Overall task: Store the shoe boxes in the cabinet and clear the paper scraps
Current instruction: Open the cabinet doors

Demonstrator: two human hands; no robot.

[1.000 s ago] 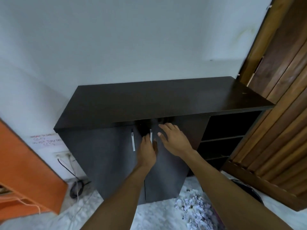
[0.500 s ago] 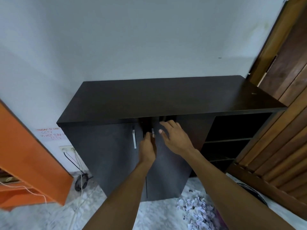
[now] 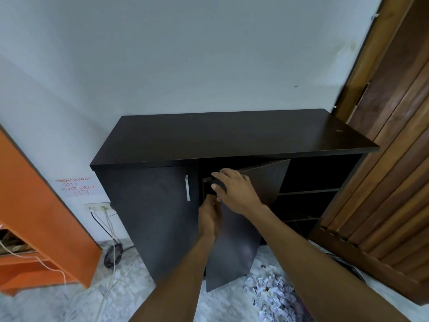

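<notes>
Both hands, left hand (image 3: 209,218) and right hand (image 3: 236,191), apparently grip the cabinet (image 3: 232,133) door (image 3: 234,247), ajar.

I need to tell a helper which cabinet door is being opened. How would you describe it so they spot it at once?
Find the dark cabinet against the white wall. Of its two front doors, it is the right door, next to the open shelves. Unlike the shut left door, it is swung outward, with both hands at its edge.
</notes>
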